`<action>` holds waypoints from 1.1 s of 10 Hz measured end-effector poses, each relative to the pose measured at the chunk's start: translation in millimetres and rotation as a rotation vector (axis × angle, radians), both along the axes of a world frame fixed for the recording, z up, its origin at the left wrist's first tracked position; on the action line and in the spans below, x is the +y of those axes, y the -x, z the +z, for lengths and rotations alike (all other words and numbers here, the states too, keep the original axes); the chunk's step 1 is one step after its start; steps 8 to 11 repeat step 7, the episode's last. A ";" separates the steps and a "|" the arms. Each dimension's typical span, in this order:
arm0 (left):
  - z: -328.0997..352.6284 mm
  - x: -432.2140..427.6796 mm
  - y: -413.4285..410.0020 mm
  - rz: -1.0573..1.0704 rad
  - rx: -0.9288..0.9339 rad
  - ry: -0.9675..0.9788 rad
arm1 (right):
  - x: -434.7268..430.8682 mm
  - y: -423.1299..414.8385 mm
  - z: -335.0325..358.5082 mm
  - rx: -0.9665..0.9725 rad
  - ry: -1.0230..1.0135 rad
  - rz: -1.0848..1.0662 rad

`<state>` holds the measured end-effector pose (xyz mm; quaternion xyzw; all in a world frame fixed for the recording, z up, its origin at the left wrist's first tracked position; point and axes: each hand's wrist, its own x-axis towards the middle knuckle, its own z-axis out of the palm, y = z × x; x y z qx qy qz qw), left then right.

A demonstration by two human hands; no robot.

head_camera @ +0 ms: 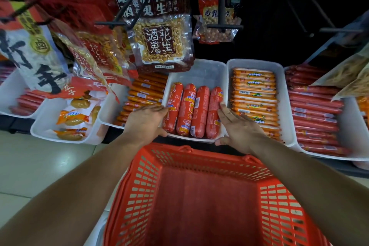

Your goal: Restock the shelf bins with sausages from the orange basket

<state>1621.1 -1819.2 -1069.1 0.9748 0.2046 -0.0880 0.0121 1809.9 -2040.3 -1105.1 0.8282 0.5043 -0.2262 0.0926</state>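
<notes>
Lining the dark shelf [12, 124], white sausage bins [201, 72] above pale tiles [40, 158]

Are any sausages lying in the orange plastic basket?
No, the orange plastic basket shows only its bare floor and slotted walls.

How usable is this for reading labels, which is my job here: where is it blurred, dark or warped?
Head view: the peanut bag at centre top is sharp; the red sausages in the far right bin are smeared; the shelf back upper right is near black; wide-angle bending curves the edges.
</notes>
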 end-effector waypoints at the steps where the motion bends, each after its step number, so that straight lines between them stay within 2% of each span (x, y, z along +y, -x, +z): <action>1: 1.3 -1.4 -1.3 -0.002 0.015 -0.028 | 2.2 -2.1 1.6 -0.001 0.006 0.004; 2: -1.9 -2.2 -4.4 0.018 0.002 -0.031 | 6.0 -4.5 4.2 0.017 -0.011 -0.013; 4: -0.2 -4.8 -6.9 0.108 0.019 0.136 | 7.2 0.1 16.5 0.034 -0.032 -0.056; 6: 24.9 -29.0 -15.2 0.125 0.138 0.139 | -5.7 2.6 54.3 0.000 -0.004 -0.084; 7: 52.8 -49.2 -17.2 0.065 0.131 0.137 | -20.0 4.6 91.6 -0.044 -0.085 -0.121; 11: 52.8 -49.2 -17.2 0.065 0.131 0.137 | -20.0 4.6 91.6 -0.044 -0.085 -0.121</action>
